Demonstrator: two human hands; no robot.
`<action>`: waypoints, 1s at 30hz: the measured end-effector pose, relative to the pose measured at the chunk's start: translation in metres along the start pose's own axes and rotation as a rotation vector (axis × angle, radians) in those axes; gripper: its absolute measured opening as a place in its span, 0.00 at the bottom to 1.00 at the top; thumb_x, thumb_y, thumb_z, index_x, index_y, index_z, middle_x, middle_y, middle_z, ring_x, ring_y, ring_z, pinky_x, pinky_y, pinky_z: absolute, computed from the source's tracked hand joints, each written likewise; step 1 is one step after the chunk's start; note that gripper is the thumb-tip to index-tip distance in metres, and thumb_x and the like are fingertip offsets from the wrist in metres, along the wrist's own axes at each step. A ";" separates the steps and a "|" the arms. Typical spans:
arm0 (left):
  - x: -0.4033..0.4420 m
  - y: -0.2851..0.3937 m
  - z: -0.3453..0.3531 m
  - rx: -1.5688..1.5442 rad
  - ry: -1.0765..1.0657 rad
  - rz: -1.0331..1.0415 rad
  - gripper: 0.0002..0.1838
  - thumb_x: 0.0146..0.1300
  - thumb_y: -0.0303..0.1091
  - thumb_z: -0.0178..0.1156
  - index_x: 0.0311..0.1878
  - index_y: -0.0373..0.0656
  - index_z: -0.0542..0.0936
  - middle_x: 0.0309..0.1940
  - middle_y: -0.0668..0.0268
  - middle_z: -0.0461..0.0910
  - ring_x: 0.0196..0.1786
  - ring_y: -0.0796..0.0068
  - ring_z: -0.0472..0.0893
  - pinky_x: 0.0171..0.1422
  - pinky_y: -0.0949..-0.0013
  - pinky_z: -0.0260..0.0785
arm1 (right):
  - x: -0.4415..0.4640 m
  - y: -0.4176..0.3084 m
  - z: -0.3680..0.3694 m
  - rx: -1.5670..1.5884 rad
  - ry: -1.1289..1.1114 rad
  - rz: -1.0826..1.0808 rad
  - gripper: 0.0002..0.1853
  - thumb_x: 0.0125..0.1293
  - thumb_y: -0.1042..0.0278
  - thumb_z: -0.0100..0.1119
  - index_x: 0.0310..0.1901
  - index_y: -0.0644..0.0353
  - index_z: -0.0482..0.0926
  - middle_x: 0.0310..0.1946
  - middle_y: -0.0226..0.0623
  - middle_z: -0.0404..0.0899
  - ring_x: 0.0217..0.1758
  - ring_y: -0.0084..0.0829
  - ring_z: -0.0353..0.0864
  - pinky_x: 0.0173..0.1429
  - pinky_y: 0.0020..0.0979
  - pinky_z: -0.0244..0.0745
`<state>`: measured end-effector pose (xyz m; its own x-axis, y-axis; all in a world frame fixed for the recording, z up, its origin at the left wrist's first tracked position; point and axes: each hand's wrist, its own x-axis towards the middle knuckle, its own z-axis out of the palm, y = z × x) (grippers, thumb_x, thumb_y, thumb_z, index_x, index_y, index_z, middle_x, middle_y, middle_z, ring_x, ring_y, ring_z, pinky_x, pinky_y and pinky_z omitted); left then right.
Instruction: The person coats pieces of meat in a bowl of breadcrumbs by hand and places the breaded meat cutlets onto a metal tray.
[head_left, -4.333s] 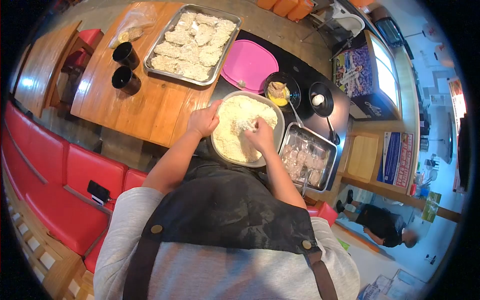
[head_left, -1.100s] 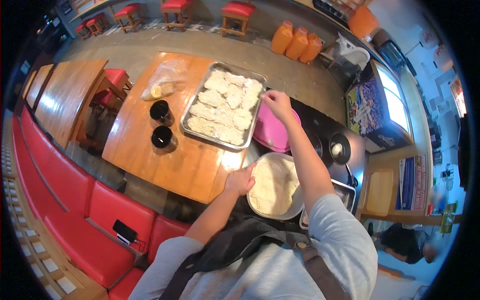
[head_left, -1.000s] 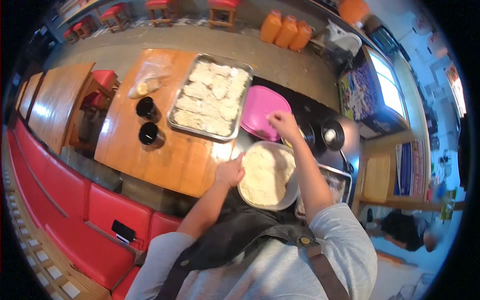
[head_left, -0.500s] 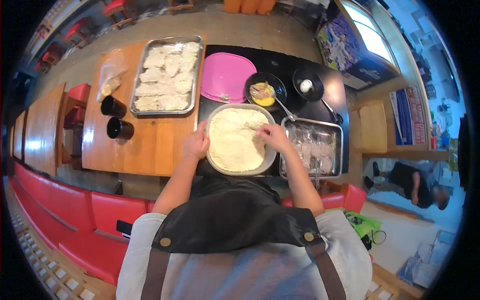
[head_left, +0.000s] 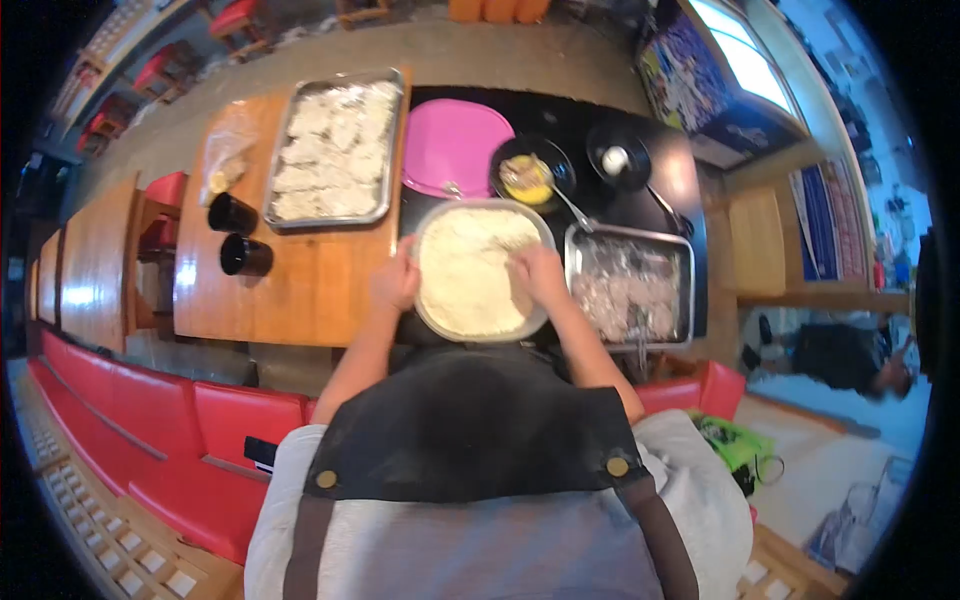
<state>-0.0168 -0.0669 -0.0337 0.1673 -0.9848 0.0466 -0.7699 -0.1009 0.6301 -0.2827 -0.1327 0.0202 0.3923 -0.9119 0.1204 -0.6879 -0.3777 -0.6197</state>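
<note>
A round-cornered plastic tub [head_left: 427,318] full of pale yellow breadcrumbs [head_left: 470,280] stands at the table edge before me. My left hand [head_left: 397,280] is closed on the tub's left rim. Inside the right part of the tub, my right hand [head_left: 540,272] has its fingers drawn together at the crumbs, beside a greyish, crumb-covered patch [head_left: 512,243]. What those fingers hold is too small to make out. To the right is a metal tray [head_left: 688,290] of raw, pinkish meat pieces [head_left: 625,295], with tongs [head_left: 641,335] at its near edge.
Behind the tub lie a pink lid [head_left: 455,145], a black bowl [head_left: 565,170] with yellow egg and meat, and a black pan [head_left: 632,178] holding something white. Leftward are a large tray [head_left: 384,180] of breaded pieces, two black cups [head_left: 232,213] and a plastic bag [head_left: 228,140].
My right hand has dipped slightly within the tub, its fingers now lower against the crumbs. My left hand stays on the rim. The whole view has shifted a little.
</note>
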 end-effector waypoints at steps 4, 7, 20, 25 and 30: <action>0.005 0.009 -0.010 -0.143 0.003 0.028 0.26 0.58 0.42 0.46 0.62 0.52 0.64 0.26 0.58 0.79 0.28 0.52 0.78 0.33 0.52 0.68 | 0.012 0.004 -0.036 0.094 0.220 0.079 0.07 0.52 0.71 0.54 0.29 0.61 0.81 0.29 0.46 0.79 0.33 0.47 0.78 0.42 0.42 0.73; 0.005 0.015 -0.018 -0.086 -0.022 0.002 0.26 0.59 0.42 0.46 0.62 0.52 0.64 0.26 0.59 0.79 0.28 0.52 0.78 0.32 0.52 0.68 | 0.015 0.009 -0.046 0.045 0.093 0.077 0.07 0.50 0.69 0.57 0.29 0.61 0.81 0.29 0.46 0.79 0.32 0.47 0.79 0.42 0.41 0.74; 0.006 0.017 -0.019 -0.057 0.020 0.032 0.25 0.58 0.42 0.46 0.60 0.55 0.65 0.22 0.59 0.78 0.25 0.52 0.78 0.31 0.52 0.67 | -0.018 0.002 0.054 0.050 -0.421 0.455 0.49 0.36 0.54 0.74 0.61 0.64 0.62 0.56 0.61 0.64 0.55 0.50 0.71 0.57 0.35 0.69; 0.005 0.018 -0.020 -0.038 0.025 0.019 0.24 0.58 0.42 0.46 0.60 0.55 0.65 0.23 0.60 0.78 0.26 0.52 0.78 0.31 0.52 0.67 | 0.018 -0.029 0.019 0.195 -0.386 0.318 0.29 0.41 0.65 0.68 0.49 0.61 0.75 0.43 0.52 0.77 0.50 0.43 0.76 0.54 0.34 0.70; 0.007 0.017 -0.021 0.005 -0.026 0.025 0.25 0.58 0.42 0.46 0.61 0.55 0.64 0.25 0.60 0.79 0.27 0.51 0.78 0.31 0.52 0.68 | 0.058 -0.054 0.014 -0.003 -0.161 0.013 0.13 0.42 0.72 0.63 0.33 0.65 0.77 0.37 0.51 0.76 0.44 0.51 0.75 0.48 0.41 0.71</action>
<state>-0.0161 -0.0727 -0.0067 0.1320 -0.9904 0.0418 -0.7767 -0.0771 0.6251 -0.2138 -0.1630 0.0495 0.4756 -0.8796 -0.0138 -0.6955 -0.3663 -0.6182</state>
